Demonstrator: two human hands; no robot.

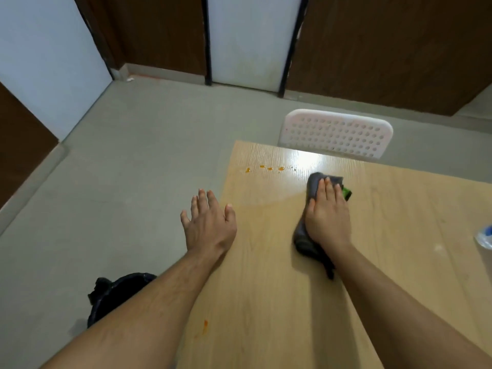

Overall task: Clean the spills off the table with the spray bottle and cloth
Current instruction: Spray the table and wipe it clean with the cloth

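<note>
Wood table [266, 262] has orange drops [266, 168] left; right hand [327, 217] presses flat on cloth [314, 182]; left hand [210, 222] spread, holding nothing.

Looks like a plain office or meeting room, sparsely furnished. Pale wood-laminate table [266, 275] on a bare grey floor [119, 169], with a white perforated plastic chair [336, 133] pushed up to its far edge. Walls clad in dark brown wood panels [386, 49] alternating with frosted white panes [250, 41] in black frames. Black bin bag [114, 294] beside the table.
</note>
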